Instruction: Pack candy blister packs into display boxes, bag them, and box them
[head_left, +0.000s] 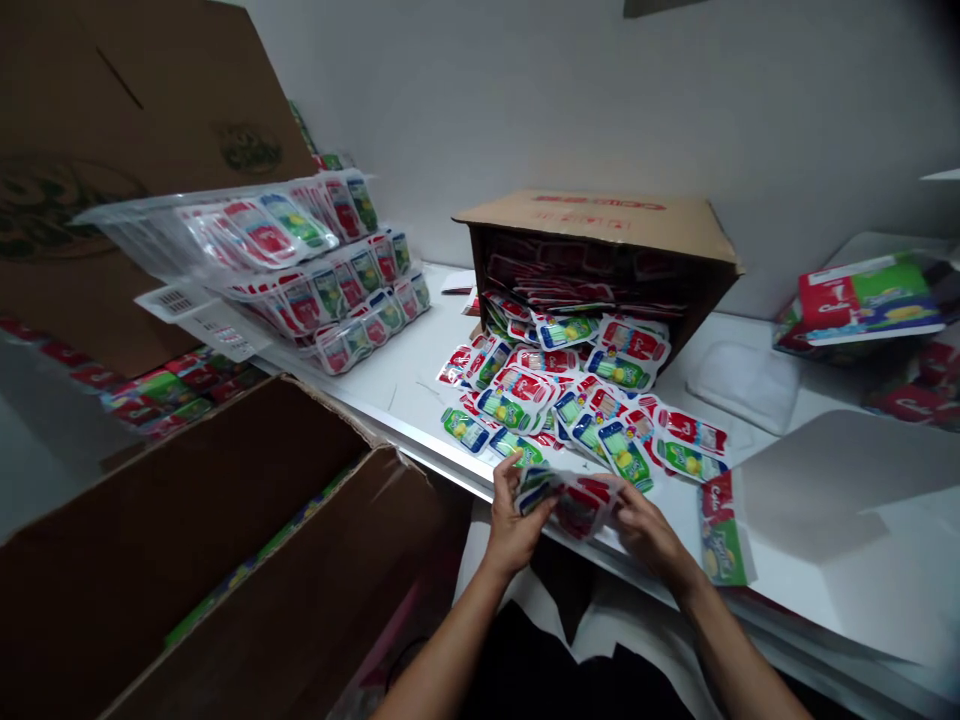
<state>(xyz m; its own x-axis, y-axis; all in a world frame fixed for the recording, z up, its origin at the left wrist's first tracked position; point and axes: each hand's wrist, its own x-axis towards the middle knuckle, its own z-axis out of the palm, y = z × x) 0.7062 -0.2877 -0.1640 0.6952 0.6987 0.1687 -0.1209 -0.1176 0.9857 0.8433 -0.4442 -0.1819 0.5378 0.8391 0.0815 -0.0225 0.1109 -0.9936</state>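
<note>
In front of my body, at the table's front edge, I hold a small bunch of flat, shiny packets (577, 508) printed red on one part and green and blue on another. My left hand (517, 520) is closed round their left end, thumb on top. The fingers of my right hand (643, 525) pinch the right end; motion blurs the packets somewhat. Just beyond my hands lies a loose heap of similar packets (525, 395), some red, some green with a yellow fruit picture. It spills from a cardboard box (600, 210) lying open toward me, with more packets stacked inside.
At left, rows of packets in clear plastic trays (330, 290) are stacked on the white table (375, 390). A large open carton (247, 500) stands below them. To the right are an open white-lined display box (847, 530), a clear plastic tray (746, 385) and printed boxes (870, 300).
</note>
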